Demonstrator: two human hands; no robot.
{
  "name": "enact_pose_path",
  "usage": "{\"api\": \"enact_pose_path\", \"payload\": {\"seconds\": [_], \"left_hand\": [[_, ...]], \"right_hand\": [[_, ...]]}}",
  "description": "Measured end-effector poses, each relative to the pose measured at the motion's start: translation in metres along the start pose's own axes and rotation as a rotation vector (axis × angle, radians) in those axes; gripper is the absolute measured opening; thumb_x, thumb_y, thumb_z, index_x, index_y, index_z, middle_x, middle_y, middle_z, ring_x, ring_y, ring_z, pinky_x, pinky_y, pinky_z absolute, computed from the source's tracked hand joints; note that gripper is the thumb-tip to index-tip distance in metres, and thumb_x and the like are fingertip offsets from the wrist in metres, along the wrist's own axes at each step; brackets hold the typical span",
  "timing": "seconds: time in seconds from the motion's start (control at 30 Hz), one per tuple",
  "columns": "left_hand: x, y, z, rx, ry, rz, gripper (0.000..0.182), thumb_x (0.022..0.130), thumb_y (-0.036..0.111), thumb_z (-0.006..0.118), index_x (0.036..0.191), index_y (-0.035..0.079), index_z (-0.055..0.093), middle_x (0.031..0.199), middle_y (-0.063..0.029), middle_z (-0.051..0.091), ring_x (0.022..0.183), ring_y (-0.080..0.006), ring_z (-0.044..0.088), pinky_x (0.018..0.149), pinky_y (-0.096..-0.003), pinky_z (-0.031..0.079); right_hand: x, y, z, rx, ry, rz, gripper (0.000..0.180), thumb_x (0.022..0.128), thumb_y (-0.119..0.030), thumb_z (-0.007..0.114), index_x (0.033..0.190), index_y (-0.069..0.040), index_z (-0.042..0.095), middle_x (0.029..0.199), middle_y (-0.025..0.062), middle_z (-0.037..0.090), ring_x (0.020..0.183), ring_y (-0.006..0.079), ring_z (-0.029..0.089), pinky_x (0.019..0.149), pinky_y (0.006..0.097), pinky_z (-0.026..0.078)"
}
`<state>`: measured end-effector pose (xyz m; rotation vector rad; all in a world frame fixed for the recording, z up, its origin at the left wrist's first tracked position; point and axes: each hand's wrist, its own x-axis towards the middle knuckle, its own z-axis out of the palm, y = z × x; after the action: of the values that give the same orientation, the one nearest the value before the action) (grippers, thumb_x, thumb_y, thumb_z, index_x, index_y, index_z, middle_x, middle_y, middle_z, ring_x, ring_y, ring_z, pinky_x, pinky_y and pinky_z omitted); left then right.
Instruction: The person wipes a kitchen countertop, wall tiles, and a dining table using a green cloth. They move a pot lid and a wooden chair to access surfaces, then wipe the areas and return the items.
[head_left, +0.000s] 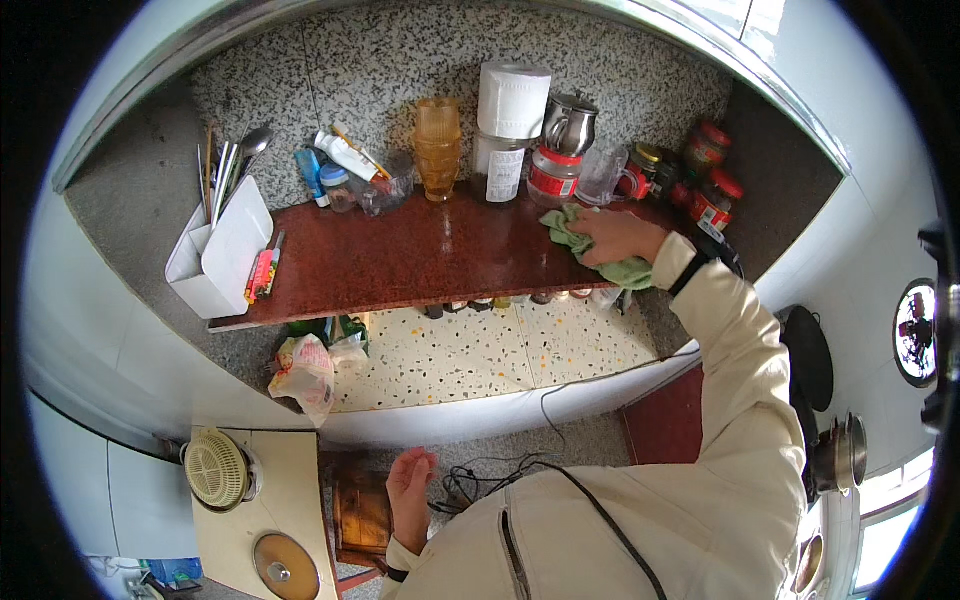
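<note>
My right hand presses a green cloth onto the right part of a reddish-brown stone shelf. Just behind the cloth stand a red-lidded jar with a metal pot on it, and a clear glass mug. Low in the view, away from the shelf, my left hand hangs in front of my body with its fingers partly curled. Nothing shows in it.
Along the shelf's back stand stacked amber glasses, a paper roll on a jar, and several jars. At left is a white utensil holder beside lighters. Bottles and a plastic bag sit on the lower speckled shelf.
</note>
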<state>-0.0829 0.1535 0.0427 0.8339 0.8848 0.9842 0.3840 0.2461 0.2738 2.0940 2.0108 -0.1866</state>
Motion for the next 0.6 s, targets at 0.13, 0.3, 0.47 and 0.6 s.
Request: {"api": "enact_pose_path", "payload": {"seconds": [0.13, 0.3, 0.47, 0.6], "left_hand": [[-0.008, -0.005, -0.022, 0.024, 0.071, -0.054, 0.018, 0.095, 0.014, 0.059, 0.11, 0.006, 0.06, 0.1, -0.0024, 0.066, 0.091, -0.0115, 0.061, 0.075, -0.0242, 0.046], [-0.01, -0.007, -0.035, -0.039, 0.153, -0.036, 0.019, 0.095, 0.016, 0.06, 0.111, 0.007, 0.06, 0.1, -0.0015, 0.065, 0.09, -0.0098, 0.06, 0.075, -0.0233, 0.046], [-0.008, -0.007, -0.024, -0.052, 0.167, -0.002, 0.019, 0.095, 0.018, 0.059, 0.111, 0.007, 0.06, 0.102, -0.0015, 0.065, 0.091, -0.0099, 0.059, 0.075, -0.0234, 0.046], [-0.013, -0.006, -0.02, -0.004, 0.208, -0.045, 0.019, 0.095, 0.017, 0.059, 0.111, 0.006, 0.06, 0.103, -0.0025, 0.065, 0.09, -0.0103, 0.059, 0.075, -0.024, 0.046]], "right_hand": [[0.014, -0.015, -0.01, 0.023, 0.042, -0.13, 0.081, 0.069, -0.037, 0.066, 0.14, -0.006, 0.044, 0.136, 0.0217, 0.047, 0.12, 0.0372, 0.05, 0.098, 0.0428, 0.042], [0.04, -0.029, -0.016, 0.008, 0.074, -0.176, 0.088, 0.069, -0.042, 0.066, 0.145, -0.006, 0.036, 0.145, 0.0234, 0.038, 0.13, 0.0378, 0.042, 0.107, 0.0439, 0.036], [0.086, -0.021, -0.025, 0.147, -0.207, 0.0, 0.092, 0.07, -0.048, 0.067, 0.145, -0.005, 0.036, 0.145, 0.0218, 0.04, 0.13, 0.0356, 0.043, 0.106, 0.0432, 0.036], [0.084, -0.021, -0.029, 0.138, -0.222, -0.097, 0.087, 0.07, -0.049, 0.067, 0.14, -0.004, 0.044, 0.138, 0.0205, 0.049, 0.125, 0.0347, 0.049, 0.102, 0.0419, 0.04]]}}
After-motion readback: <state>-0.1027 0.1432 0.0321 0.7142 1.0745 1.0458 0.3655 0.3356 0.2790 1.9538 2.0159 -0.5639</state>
